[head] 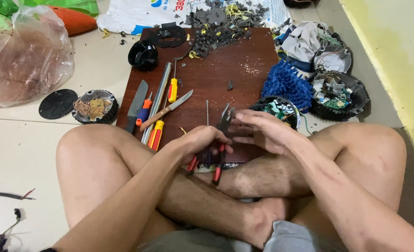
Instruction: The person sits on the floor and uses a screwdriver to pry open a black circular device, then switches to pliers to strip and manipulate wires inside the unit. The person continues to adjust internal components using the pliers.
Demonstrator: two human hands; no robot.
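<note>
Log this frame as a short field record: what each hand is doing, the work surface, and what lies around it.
left hand: grips red-handled pliers
right hand: fingers at the pliers' tip, on a small dark piece
surface: brown wooden board on the floor
on board: screwdrivers, knife, dark debris pile
beside board: blue mop pad, plastic bag

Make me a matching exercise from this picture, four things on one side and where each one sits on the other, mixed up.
Things:
1. pliers
2. blue mop pad
3. pile of grey scraps
4. bowl of wire

Places:
A. far end of the board
B. on the floor, left of the board
C. in the left hand
D. at the board's right edge

Pairs: 1-C, 2-D, 3-A, 4-B
</note>
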